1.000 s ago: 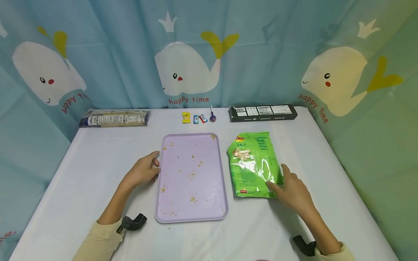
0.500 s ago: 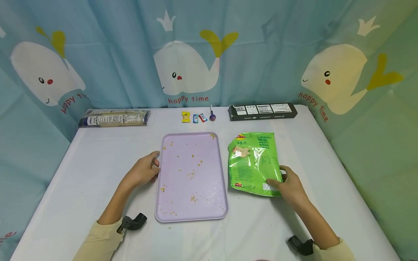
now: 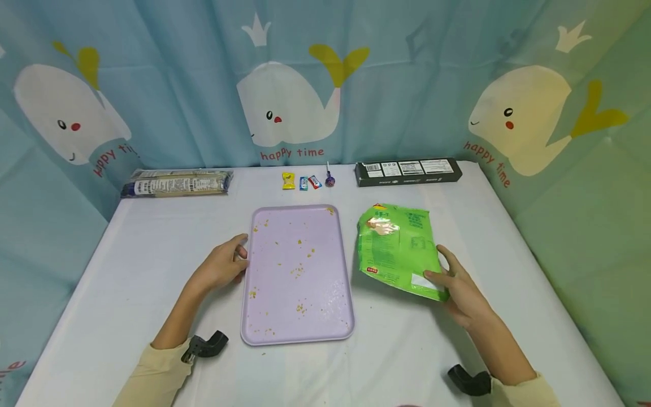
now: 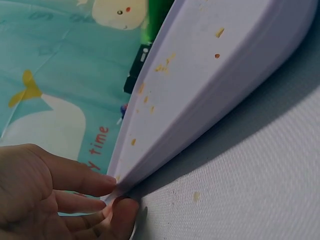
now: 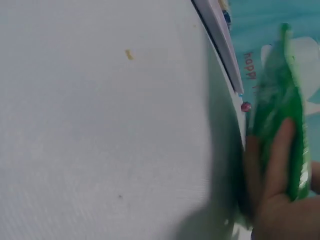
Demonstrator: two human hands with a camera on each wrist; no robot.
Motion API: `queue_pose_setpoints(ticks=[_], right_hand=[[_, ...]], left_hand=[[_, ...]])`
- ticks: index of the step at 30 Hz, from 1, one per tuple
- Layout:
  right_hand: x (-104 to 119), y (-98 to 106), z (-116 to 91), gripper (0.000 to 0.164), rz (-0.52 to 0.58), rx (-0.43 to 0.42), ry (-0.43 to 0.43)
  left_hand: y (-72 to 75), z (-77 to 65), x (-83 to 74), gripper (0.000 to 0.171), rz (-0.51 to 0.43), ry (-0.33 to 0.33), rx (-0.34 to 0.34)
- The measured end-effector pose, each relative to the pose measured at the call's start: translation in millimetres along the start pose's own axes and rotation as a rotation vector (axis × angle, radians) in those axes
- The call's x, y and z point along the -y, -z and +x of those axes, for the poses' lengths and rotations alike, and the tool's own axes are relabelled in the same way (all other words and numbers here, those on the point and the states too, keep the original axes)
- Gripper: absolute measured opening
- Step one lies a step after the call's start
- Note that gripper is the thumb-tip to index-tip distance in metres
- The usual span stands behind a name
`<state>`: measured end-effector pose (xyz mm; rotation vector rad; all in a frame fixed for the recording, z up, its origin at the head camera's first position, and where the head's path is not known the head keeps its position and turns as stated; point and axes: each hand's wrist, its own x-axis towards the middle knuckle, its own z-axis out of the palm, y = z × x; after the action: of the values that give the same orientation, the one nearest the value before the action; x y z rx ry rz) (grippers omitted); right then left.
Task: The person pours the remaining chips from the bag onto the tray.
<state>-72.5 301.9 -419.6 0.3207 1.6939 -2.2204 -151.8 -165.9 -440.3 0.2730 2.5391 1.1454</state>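
A green snack bag (image 3: 399,249) hangs tilted right of the tray, its lower edge lifted off the table. My right hand (image 3: 465,291) grips it by the lower right corner, thumb on the printed side and fingers behind it, as the bag (image 5: 280,115) also shows in the right wrist view. A lilac tray (image 3: 285,285) with yellow crumbs lies flat in the middle. At its left edge, my left hand (image 3: 221,263) pinches the rim; in the left wrist view the fingertips (image 4: 107,186) meet the tray's edge.
Behind the tray lie a yellow-wrapped candy (image 3: 288,181), two small wrapped candies (image 3: 314,181) and a lollipop (image 3: 329,180). A long dark box (image 3: 408,172) is at the back right, a clear-wrapped long package (image 3: 178,183) at the back left. Crumbs dot the white tablecloth (image 3: 152,237). A whale-print curtain (image 3: 193,85) stands behind.
My right hand has closed its hold on the bag's corner and raised it, so the bag has tilted and shifted slightly right. My left hand and the tray stay in place.
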Motion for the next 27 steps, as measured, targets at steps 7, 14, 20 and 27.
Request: queue_pose_setpoints(ticks=[7, 14, 20, 27], right_hand=[[-17.9, 14.2, 8.9, 0.064, 0.584, 0.408, 0.054], [-28.1, 17.3, 17.0, 0.052, 0.856, 0.549, 0.035], [-25.7, 10.0, 14.7, 0.045, 0.729, 0.478, -0.002], [-27.1, 3.8, 17.0, 0.048, 0.801, 0.468, -0.014]], left_hand=[[0.0, -0.3, 0.2, 0.064, -0.015, 0.007, 0.002], [0.5, 0.0, 0.0, 0.065, -0.033, 0.011, 0.002], [0.3, 1.5, 0.0, 0.065, -0.044, 0.008, 0.004], [1.4, 1.5, -0.5, 0.065, -0.056, 0.011, 0.002]])
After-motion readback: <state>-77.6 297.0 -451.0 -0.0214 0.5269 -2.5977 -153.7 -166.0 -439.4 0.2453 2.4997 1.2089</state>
